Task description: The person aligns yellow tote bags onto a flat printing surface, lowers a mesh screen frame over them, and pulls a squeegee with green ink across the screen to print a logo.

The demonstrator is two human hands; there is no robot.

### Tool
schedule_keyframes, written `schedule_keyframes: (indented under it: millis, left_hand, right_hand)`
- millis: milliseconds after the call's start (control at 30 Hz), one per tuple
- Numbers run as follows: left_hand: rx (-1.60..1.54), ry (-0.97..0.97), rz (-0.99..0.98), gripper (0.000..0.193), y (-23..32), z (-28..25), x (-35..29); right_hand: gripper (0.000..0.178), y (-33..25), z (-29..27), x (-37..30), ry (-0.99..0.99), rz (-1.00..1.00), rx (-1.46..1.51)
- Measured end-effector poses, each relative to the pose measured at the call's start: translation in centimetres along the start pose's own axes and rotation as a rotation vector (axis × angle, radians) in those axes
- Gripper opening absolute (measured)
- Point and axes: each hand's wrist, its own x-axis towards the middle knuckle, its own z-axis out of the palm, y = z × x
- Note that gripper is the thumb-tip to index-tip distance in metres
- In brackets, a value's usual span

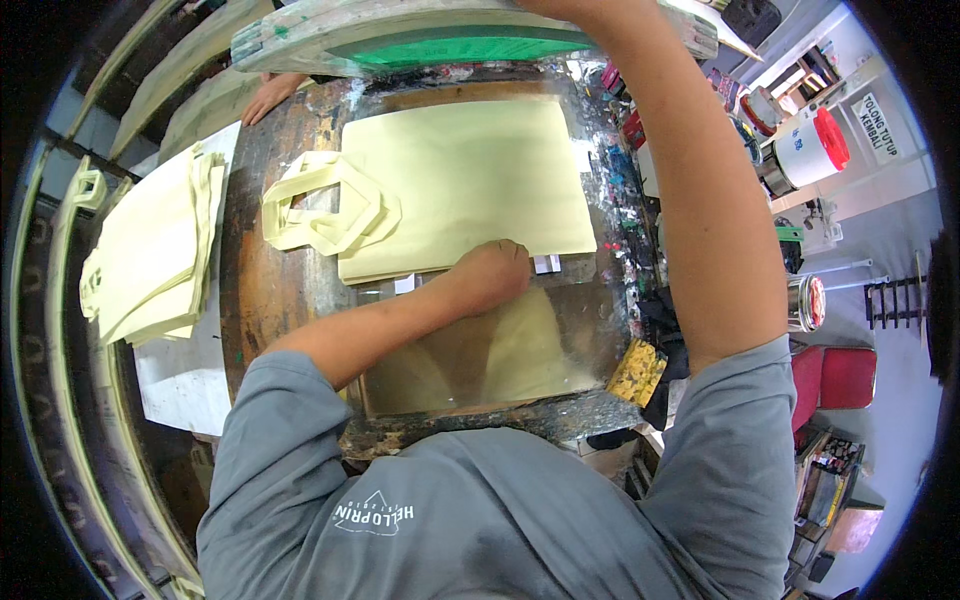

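A pale yellow fabric tote bag (470,180) lies flat on the worn, paint-stained table, its looped handles (330,205) spread to the left. My left hand (497,268) is closed at the bag's near edge, fingers curled on the fabric and partly hidden. Small white tabs (547,264) show along that edge. My right arm stretches to the far side, where my right hand (555,7) meets the raised screen-printing frame (300,45) with green mesh (460,50). The picture's top edge cuts this hand off, so its fingers do not show.
More yellow bags (160,245) are stacked on a white board (185,380) at left. Another person's hand (272,97) rests at the table's far left edge. A yellow sponge-like block (637,372) lies near right; a red-lidded container (805,150) stands beyond. Racks line the left.
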Motion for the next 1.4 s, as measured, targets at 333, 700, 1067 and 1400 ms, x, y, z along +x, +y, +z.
schedule_keyframes:
  millis: [333, 700, 1067, 1400]
  left_hand:
    - [-0.122, 0.263, -0.240, 0.041, -1.0, -4.0, -2.9]
    - [-1.224, 1.012, -0.744, 0.069, -6.6, -18.8, -12.3]
    - [-0.992, 0.815, -0.948, 0.114, 0.4, -8.4, -15.0]
    - [-0.380, 0.685, -0.860, 0.122, 0.6, -2.5, -17.7]
  right_hand:
    - [0.082, -1.5, -1.7, -0.8, -0.084, 0.043, 0.082]
    - [0.074, 0.4, 2.8, -2.8, 0.439, -0.211, -0.096]
    - [0.058, -0.2, 10.3, -16.3, -0.236, -0.118, 0.051]
    - [0.057, -0.8, 9.7, -18.6, -0.367, -0.073, 0.099]
